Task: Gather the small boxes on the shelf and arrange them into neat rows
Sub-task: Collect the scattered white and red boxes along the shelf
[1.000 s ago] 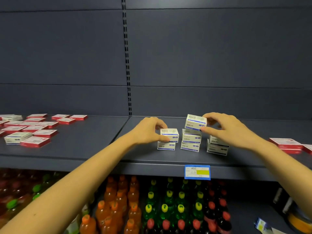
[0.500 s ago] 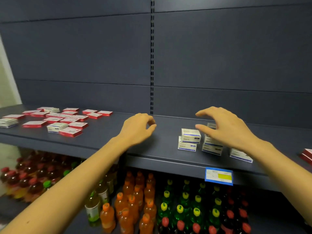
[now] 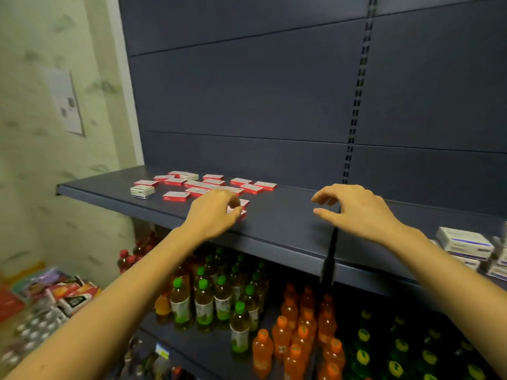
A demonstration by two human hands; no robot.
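**Lower tier, nearest.** Bottles stand in blocks: green-capped bottles [image 3: 203,297] at left, orange bottles [image 3: 296,338] in the middle, yellow-capped bottles [image 3: 397,352] at right. Blurred snack packets [image 3: 68,294] lie at the far lower left.

**Shelf [image 3: 288,223].** A dark blue board that carries all the small boxes.

**Left hand [image 3: 212,212].** Reaches over the front part of the shelf. Its fingers are curled and pinch the near end of a red box [image 3: 243,207], the frontmost of the red group. The box lies low on the shelf. Whether it is lifted cannot be told.

**Right hand [image 3: 359,212].** Hovers above a bare stretch of shelf, well apart from the left hand. Its fingers are spread and loosely bent, and it grasps nothing.

**White boxes [image 3: 463,242].** Stacked at the right edge of the view, near the shelf front, beside the right forearm. They are partly cut off by the frame.

**Red boxes [image 3: 214,185].** Flat red-and-white packs scattered unevenly at the left middle and rear of the shelf, some touching, and not in rows.

**White box [image 3: 142,191].** A single thicker box at the left end of the scatter, just beside the red ones.

**Back panel [image 3: 247,91].** Dark blue, with a slotted upright [image 3: 356,105].

**Wall [image 3: 41,160].** Pale and patterned, to the left, with a paper sheet [image 3: 67,105] fixed to it.
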